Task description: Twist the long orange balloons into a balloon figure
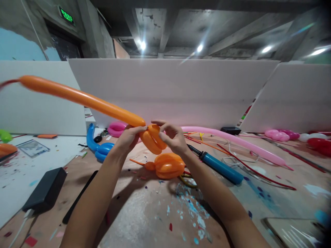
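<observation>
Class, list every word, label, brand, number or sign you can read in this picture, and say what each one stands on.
"EXIT": seemingly the lower line of the lit green sign high on the left; it is blurred, and its upper line is unreadable.
Flat printed card at left: too small and blurred to read.
Blue pump: no lettering I can make out.
</observation>
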`<state>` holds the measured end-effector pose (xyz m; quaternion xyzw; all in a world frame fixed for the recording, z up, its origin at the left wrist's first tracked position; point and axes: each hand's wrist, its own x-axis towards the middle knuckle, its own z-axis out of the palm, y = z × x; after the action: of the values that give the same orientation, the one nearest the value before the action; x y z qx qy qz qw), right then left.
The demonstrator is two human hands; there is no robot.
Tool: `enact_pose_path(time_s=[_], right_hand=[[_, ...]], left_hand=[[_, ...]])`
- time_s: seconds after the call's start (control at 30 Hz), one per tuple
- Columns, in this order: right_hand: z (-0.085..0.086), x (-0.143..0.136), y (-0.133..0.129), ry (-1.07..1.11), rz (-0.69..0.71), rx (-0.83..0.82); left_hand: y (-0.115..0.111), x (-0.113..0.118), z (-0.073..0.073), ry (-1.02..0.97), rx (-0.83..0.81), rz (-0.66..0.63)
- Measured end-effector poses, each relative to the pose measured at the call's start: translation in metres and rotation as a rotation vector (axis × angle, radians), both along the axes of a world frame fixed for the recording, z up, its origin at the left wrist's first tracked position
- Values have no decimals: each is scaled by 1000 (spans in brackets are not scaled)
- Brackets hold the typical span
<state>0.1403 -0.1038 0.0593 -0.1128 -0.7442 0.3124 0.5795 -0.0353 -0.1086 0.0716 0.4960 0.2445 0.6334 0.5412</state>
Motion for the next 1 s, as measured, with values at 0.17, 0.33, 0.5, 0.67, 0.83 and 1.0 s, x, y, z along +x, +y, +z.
enact_pose_path(time_s=[0.17,0.33,0.5,0.67,0.83,1.0], right_hand=[[20,4,-29,71,79,-193],[29,5,-51,60,174,-214],[29,6,-57,48,230,-189],[31,8,-60,62,278,-208],[29,8,-57,-2,189,-174],[15,4,-30,-277,-280,253]], left_hand=[[3,-16,5,5,-30,154],[4,-20,5,17,-51,166],[4,-16,4,25,-19,169],[2,-13,5,69,19,180],[2,-6,0,116,12,250],[7,6,-8,142,76,228]])
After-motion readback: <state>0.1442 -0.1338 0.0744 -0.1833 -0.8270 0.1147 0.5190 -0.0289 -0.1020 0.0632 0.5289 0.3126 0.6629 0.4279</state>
